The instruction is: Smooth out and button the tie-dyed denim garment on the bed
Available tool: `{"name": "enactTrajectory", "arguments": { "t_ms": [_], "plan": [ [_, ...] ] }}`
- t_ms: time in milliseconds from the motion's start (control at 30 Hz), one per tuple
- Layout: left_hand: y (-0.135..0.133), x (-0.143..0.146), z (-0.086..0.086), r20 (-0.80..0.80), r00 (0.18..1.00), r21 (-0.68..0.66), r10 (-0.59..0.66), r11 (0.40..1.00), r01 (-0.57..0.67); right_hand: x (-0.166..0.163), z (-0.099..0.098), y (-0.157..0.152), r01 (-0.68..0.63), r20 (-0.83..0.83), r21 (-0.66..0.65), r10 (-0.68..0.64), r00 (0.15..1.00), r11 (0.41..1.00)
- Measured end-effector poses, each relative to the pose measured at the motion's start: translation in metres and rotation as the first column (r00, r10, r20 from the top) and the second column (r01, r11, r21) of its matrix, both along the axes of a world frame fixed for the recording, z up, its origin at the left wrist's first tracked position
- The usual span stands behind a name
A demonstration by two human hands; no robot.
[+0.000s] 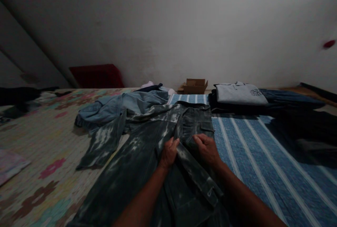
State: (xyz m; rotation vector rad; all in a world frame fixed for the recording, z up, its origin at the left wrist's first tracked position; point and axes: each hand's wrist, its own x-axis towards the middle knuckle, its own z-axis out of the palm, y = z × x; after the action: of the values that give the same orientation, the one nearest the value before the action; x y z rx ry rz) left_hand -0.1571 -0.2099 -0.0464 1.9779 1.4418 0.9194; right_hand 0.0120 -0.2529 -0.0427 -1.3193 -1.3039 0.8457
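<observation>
A dark grey-green jacket (pixel 137 164) with pale bleached streaks lies spread out in front of me, its collar at the far end. One sleeve stretches out to the left, while the other lies folded across the body, its cuff toward me. My left hand (pixel 170 151) is closed, pinching the cloth near the upper part of the folded sleeve. Just to its right, my right hand (pixel 207 148) is also closed at the jacket's right edge, below a chest pocket flap. Its fingertips partly hide the fabric they grip.
Light blue denim clothes (pixel 105 109) lie crumpled beyond the left sleeve. Folded clothes with a grey top (pixel 239 94) are stacked at back right, and dark clothes (pixel 302 135) lie farther right. A cardboard box (pixel 194 86) stands by the wall. Floral (pixel 52 167) and blue striped (pixel 252 149) sheets lie beneath.
</observation>
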Motion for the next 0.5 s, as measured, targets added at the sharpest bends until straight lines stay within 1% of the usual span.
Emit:
{"name": "enactTrajectory", "arguments": {
  "t_ms": [33,67,100,167,233,300,367,433,500],
  "plan": [
    [0.001,-0.001,-0.001,-0.009,1.000,0.017,0.003,1.000,-0.003,0.003,-0.003,0.001,0.033,0.110,0.070,-0.041,0.993,0.997],
    [0.001,-0.002,-0.001,-0.011,1.000,0.028,0.003,1.000,-0.003,0.004,-0.007,0.002,0.022,0.212,0.122,-0.047,0.976,0.992],
    [0.001,-0.003,-0.001,-0.009,1.000,0.035,0.005,0.999,-0.004,0.004,-0.010,0.003,-0.023,0.315,0.159,-0.028,0.949,0.987],
    [0.000,-0.004,0.000,-0.008,1.000,0.049,-0.002,0.999,0.003,0.001,-0.018,0.004,-0.136,0.534,0.208,0.004,0.846,0.969],
    [-0.001,-0.005,0.002,0.002,1.000,0.048,-0.015,0.999,0.015,-0.006,-0.027,0.005,-0.218,0.673,0.193,0.033,0.739,0.957],
    [-0.002,-0.004,0.003,-0.001,1.000,0.043,-0.023,0.999,0.023,-0.011,-0.034,0.007,-0.254,0.757,0.154,0.051,0.651,0.955],
    [-0.003,-0.004,0.004,-0.046,0.998,0.047,-0.034,0.998,0.036,-0.014,-0.039,0.007,-0.271,0.810,0.112,0.070,0.582,0.956],
    [-0.003,-0.002,0.003,-0.098,0.994,0.055,-0.050,0.997,0.055,-0.016,-0.041,0.007,-0.270,0.837,0.092,0.072,0.543,0.959],
    [-0.002,-0.001,0.002,-0.114,0.991,0.049,-0.064,0.996,0.070,-0.018,-0.042,0.007,-0.253,0.849,0.089,0.060,0.525,0.963]
  ]
}}
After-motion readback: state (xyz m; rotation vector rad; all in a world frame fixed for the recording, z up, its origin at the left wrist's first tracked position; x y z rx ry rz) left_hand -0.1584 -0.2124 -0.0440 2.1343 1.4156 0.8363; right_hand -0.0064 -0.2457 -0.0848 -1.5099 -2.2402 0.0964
